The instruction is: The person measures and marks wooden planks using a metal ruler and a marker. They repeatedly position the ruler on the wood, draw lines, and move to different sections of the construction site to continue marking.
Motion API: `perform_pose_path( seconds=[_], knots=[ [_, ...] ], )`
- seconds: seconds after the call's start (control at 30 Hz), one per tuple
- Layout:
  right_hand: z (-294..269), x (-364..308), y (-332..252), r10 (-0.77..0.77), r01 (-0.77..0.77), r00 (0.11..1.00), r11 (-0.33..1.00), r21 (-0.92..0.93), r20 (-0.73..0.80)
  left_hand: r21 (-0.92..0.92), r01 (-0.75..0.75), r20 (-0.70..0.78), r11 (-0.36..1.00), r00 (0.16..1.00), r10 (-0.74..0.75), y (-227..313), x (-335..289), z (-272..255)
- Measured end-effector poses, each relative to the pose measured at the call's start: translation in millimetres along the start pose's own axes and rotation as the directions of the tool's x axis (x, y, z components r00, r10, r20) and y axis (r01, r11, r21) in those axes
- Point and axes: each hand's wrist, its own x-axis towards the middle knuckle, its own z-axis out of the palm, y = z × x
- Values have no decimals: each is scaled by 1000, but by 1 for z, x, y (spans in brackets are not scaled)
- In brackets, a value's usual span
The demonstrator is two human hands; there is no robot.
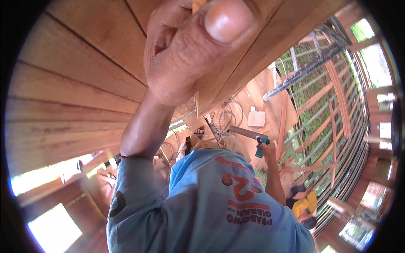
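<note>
My left hand (pixel 185 55) is raised close to the camera, its thumb and fingers closed around the edge of a reddish wooden board (pixel 230 80) that slants up to the right. A thin wooden strip (pixel 197 4) shows above the thumb. My right hand (pixel 268 149) is lower, at the right of my light blue shirt (pixel 211 198), and grips a tool (pixel 247 133) with a teal handle and a long grey metal bar pointing left. The tool touches nothing that I can make out.
Wooden planks (pixel 76 84) fill the left and top. Far below lie a plank floor with a white sheet (pixel 256 119) and coiled wire (pixel 225 120). A metal lattice beam (pixel 303 69) and timber framing (pixel 337 97) stand at right. A person in yellow (pixel 304 204) is below.
</note>
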Motion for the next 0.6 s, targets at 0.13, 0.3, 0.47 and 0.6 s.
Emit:
perform_pose_path(
  seconds=[0.13, 0.3, 0.47, 0.6],
  knots=[
    [6, 42, -31, -113, 158, 956, 976, -153, 270, -362, 199, -98, 910, 963, -250, 25, -2, 35],
    [16, 67, -77, -288, 554, 762, 754, -354, 579, -429, 193, -293, 882, 894, -338, 54, -21, 54],
    [32, 67, -104, -246, 816, 507, 444, -369, 826, -71, 389, -702, 919, 634, -323, 56, -164, 32],
    [57, 62, -99, -237, 938, 264, 289, -192, 935, -332, 837, -737, 435, 57, -673, 59, -344, 42]
  ],
)
